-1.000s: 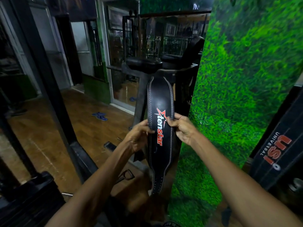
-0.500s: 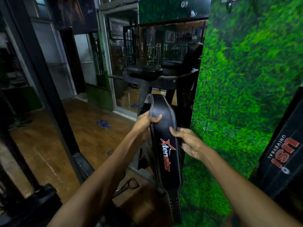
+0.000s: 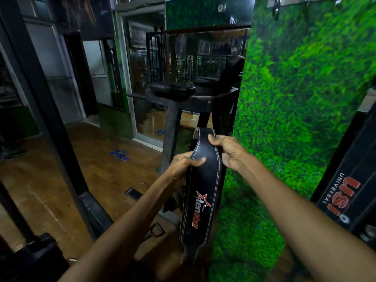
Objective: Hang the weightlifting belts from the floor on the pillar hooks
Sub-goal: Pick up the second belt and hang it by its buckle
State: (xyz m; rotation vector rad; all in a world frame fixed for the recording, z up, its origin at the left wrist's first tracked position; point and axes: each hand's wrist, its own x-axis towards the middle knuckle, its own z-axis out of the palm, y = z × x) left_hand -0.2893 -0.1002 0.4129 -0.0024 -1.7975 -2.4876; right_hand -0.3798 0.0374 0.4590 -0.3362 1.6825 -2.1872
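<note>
Head view, left hand (image 3: 183,165): your fingers curl round the black belt (image 3: 201,192), thumb pressed on its face.
Right hand (image 3: 227,150): you pinch the belt's edge just above.
Belt: hangs below both grips, beside the green pillar (image 3: 295,119).

Single head-worn view (wide-angle), close, looking forward and down along both forearms; green pillar (image 3: 301,102) at 2 o'clock, wooden floor (image 3: 61,163) at 9 o'clock.
</note>
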